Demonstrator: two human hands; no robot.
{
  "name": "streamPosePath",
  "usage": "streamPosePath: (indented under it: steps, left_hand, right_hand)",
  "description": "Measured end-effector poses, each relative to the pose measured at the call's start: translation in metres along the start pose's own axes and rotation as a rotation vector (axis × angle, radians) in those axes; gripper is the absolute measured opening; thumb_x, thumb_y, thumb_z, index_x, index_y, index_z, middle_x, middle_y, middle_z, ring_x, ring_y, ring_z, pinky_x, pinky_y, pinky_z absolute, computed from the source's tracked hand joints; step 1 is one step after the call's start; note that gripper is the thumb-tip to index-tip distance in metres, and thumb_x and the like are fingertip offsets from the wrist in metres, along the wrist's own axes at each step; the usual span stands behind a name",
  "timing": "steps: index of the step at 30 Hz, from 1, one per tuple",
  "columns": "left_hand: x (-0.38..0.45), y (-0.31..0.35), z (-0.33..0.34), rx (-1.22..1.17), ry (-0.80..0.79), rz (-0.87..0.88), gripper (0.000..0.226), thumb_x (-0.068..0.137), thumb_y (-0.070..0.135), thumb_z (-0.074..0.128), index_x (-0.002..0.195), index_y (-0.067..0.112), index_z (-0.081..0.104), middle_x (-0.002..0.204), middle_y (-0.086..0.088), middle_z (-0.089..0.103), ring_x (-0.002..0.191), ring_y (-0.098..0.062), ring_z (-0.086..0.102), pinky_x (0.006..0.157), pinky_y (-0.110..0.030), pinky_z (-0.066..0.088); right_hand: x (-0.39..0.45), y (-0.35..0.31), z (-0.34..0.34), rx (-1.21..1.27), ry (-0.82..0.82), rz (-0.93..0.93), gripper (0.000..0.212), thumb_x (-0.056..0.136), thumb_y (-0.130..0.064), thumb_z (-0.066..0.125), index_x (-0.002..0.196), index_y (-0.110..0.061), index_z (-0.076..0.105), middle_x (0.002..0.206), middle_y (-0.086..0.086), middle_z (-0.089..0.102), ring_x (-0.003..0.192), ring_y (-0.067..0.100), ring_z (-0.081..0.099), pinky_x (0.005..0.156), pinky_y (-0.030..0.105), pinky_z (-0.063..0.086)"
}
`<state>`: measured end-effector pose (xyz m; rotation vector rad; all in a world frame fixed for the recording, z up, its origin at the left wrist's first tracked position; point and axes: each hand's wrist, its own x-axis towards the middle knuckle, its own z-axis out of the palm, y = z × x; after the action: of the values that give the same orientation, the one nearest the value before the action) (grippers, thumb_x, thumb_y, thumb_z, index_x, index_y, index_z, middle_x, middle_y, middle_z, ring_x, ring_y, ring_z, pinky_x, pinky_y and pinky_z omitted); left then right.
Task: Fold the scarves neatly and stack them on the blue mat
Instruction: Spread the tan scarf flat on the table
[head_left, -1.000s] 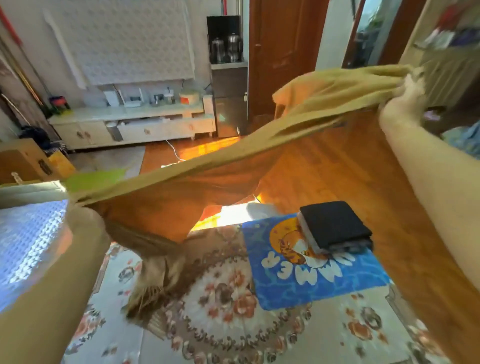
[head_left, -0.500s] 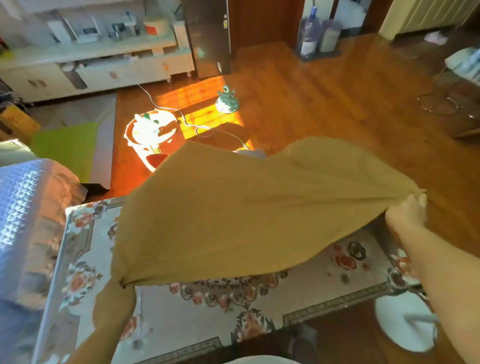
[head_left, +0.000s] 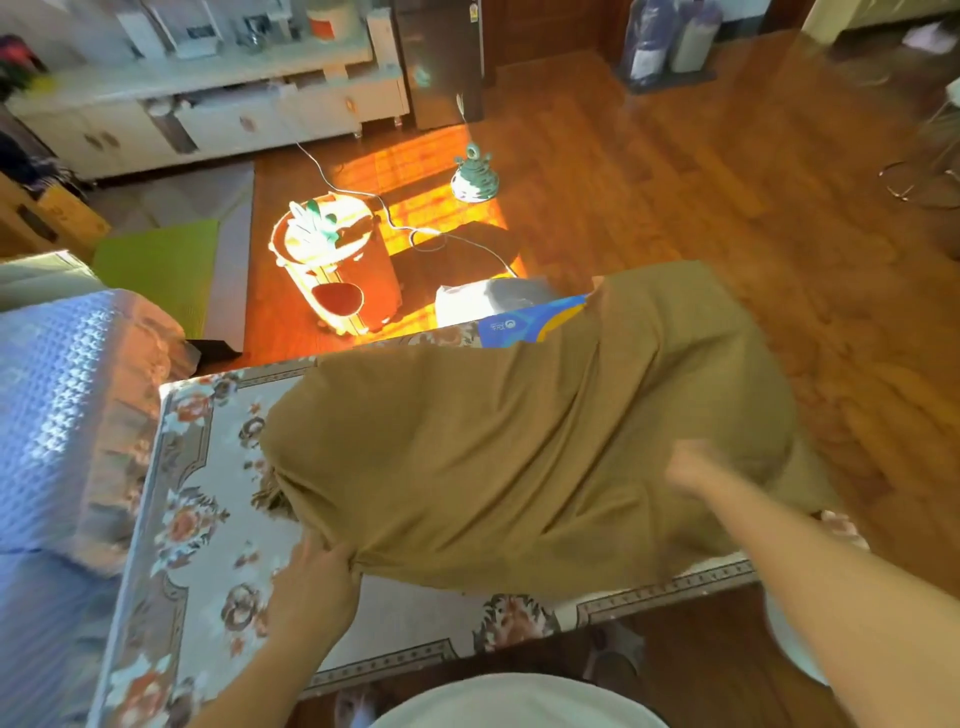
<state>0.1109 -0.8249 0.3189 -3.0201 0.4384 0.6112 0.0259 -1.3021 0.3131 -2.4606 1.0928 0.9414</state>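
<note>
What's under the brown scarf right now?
The scarf lies over the floral table and covers most of the blue mat; only the mat's far corner shows. Anything stacked on the mat is hidden.

No wording can be read anywhere. The blue mat (head_left: 524, 326), at about 12 o'clock from the ochre scarf (head_left: 519, 457) that covers most of it, shows a small round white emblem near its uncovered corner, too blurred to make out. A small sticker near the top of the dark cabinet (head_left: 441, 57) at 12 o'clock is equally illegible.
</note>
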Motion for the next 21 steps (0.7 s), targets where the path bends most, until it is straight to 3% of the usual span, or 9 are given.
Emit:
streamPosePath:
  steps: [2, 4, 7, 11, 13, 16, 21]
  left_hand:
    - [-0.001, 0.008, 0.005, -0.005, 0.099, 0.081, 0.016, 0.097, 0.026, 0.059, 0.097, 0.02, 0.074, 0.111, -0.01, 0.054, 0.099, -0.036, 0.055, 0.062, -0.035, 0.042]
    - [-0.001, 0.015, 0.005, 0.003, 0.16, 0.125, 0.002, 0.084, 0.02, 0.073, 0.082, 0.019, 0.073, 0.091, -0.008, 0.055, 0.081, -0.033, 0.056, 0.054, -0.034, 0.043]
    - [-0.005, 0.024, -0.004, -0.038, 0.252, 0.185, 0.009, 0.073, 0.012, 0.079, 0.078, 0.017, 0.072, 0.083, -0.005, 0.055, 0.07, -0.026, 0.052, 0.051, -0.032, 0.041]
    - [-0.014, 0.028, -0.02, -0.164, 0.362, 0.207, 0.006, 0.082, 0.014, 0.071, 0.08, 0.016, 0.066, 0.083, -0.003, 0.057, 0.071, -0.023, 0.054, 0.055, -0.031, 0.037]
    - [-0.013, 0.025, -0.026, -0.183, 0.374, 0.19, 0.011, 0.082, 0.016, 0.066, 0.077, 0.02, 0.058, 0.08, -0.001, 0.056, 0.066, -0.022, 0.051, 0.054, -0.03, 0.031]
    - [0.0, 0.019, -0.038, -0.174, 0.345, 0.1, 0.02, 0.078, 0.01, 0.065, 0.071, 0.021, 0.049, 0.077, -0.002, 0.057, 0.059, -0.022, 0.044, 0.052, -0.032, 0.03]
    - [0.029, -0.007, -0.059, -0.3, 0.306, -0.19, 0.019, 0.088, 0.008, 0.047, 0.075, 0.017, 0.057, 0.074, 0.0, 0.055, 0.065, -0.024, 0.054, 0.059, -0.038, 0.05]
  right_hand:
    - [-0.045, -0.08, 0.02, 0.164, -0.132, -0.296, 0.048, 0.095, -0.01, 0.053, 0.143, -0.009, 0.05, 0.145, 0.013, 0.053, 0.129, 0.029, 0.054, 0.106, 0.034, 0.045]
    - [-0.099, -0.152, 0.045, 0.216, -0.338, -0.593, 0.06, 0.093, -0.017, 0.063, 0.149, -0.018, 0.043, 0.148, 0.005, 0.05, 0.131, 0.025, 0.051, 0.11, 0.039, 0.043]
    - [-0.164, -0.226, 0.082, 0.214, -0.323, -0.922, 0.063, 0.083, -0.019, 0.073, 0.14, -0.021, 0.046, 0.13, 0.005, 0.057, 0.117, 0.024, 0.056, 0.1, 0.043, 0.05]
    - [-0.173, -0.246, 0.091, 0.243, -0.057, -0.822, 0.031, 0.093, -0.011, 0.055, 0.122, -0.022, 0.057, 0.112, 0.007, 0.066, 0.098, 0.028, 0.063, 0.083, 0.046, 0.055]
    - [-0.17, -0.239, 0.078, 0.254, 0.046, -0.81, 0.027, 0.097, -0.011, 0.047, 0.115, -0.022, 0.064, 0.11, 0.006, 0.068, 0.096, 0.027, 0.063, 0.081, 0.043, 0.054]
    - [-0.187, -0.233, 0.056, 0.375, 0.095, -0.862, 0.024, 0.103, -0.022, 0.043, 0.105, -0.027, 0.066, 0.098, 0.0, 0.07, 0.088, 0.022, 0.063, 0.079, 0.043, 0.052]
    - [-0.219, -0.216, -0.002, 0.596, 0.081, -0.956, 0.027, 0.105, -0.017, 0.045, 0.085, -0.028, 0.059, 0.078, -0.005, 0.06, 0.071, 0.009, 0.053, 0.067, 0.029, 0.042]
